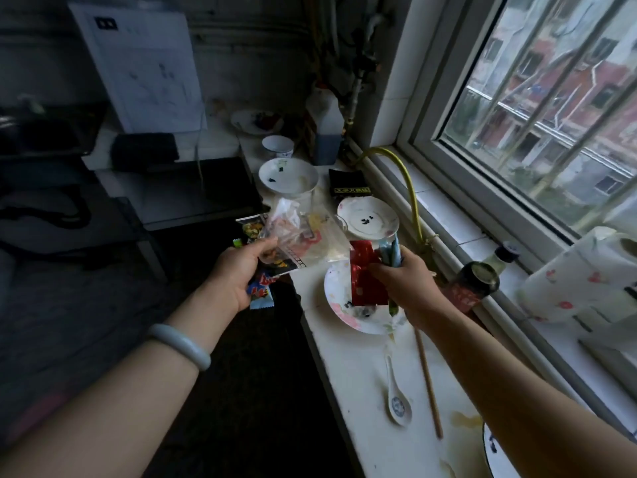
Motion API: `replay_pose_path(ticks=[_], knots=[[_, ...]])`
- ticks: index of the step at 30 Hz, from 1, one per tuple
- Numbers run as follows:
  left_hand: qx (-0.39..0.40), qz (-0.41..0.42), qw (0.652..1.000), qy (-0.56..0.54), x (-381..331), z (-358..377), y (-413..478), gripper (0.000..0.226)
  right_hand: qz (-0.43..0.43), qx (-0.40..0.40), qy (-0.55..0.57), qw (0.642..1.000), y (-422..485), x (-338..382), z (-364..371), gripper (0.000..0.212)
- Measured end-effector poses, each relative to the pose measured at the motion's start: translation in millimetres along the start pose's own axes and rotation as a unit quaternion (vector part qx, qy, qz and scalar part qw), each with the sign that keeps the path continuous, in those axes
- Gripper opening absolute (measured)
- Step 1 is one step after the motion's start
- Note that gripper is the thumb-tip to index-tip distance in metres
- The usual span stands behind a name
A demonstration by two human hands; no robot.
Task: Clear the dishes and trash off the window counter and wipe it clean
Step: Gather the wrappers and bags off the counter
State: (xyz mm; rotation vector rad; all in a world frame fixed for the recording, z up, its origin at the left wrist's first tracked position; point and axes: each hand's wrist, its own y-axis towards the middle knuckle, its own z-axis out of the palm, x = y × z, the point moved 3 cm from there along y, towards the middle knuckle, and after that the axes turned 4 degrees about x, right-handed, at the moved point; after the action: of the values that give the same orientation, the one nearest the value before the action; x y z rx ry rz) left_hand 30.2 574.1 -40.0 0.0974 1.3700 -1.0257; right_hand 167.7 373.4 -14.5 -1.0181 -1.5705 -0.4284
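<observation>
Red foil packet (365, 281) and a blue-green packet (391, 253), both clamped in the curled fingers of the right hand (403, 284), held just above a floral plate (348, 315) that lies at the room-side edge of the white counter (362, 384). The left hand (238, 274), off that edge and over the dark floor, grips a bundle of clear plastic wrappers (303, 236) with printed snack wrappers (260, 288) beneath them; a pale bangle (181, 345) circles its wrist. Toward the near end of the counter lie a porcelain spoon (396, 398) and, beside it on the window side, a wooden chopstick (429, 384); a yellowish stain (465, 419) marks the surface by a blue-rimmed dish (496, 453) cut off by the frame. Beyond the hands stand a small plate (368, 217) with dark crumbs, a black packet (348, 182), a white bowl (287, 175), a small cup (277, 145) and, at the far end, another plate (256, 121) beside a white jug (324, 132). A yellow hose (410, 188) arches along the window edge. On the sill stand a dark bottle (472, 284) and a printed paper-towel roll (579, 277). The barred window (551, 98) gives the only light; the room to the left is dim, with a paper sheet (144, 63) propped against the wall.
</observation>
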Motion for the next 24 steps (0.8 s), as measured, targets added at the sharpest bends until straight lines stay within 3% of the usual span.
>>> replay_pose_path(ticks=[10,15,24], knots=[[-0.077,0.019,0.995,-0.054,6,-105,-29,0.068,-0.028,0.103,-0.021,0.994,-2,29,86,0.021],[-0.151,0.047,0.983,-0.088,5,-163,-72,0.03,-0.037,0.155,-0.026,0.987,-10,43,142,0.019],[-0.306,0.089,0.931,-0.176,26,-294,-156,0.006,-0.052,0.305,-0.026,0.95,-49,77,280,0.017]])
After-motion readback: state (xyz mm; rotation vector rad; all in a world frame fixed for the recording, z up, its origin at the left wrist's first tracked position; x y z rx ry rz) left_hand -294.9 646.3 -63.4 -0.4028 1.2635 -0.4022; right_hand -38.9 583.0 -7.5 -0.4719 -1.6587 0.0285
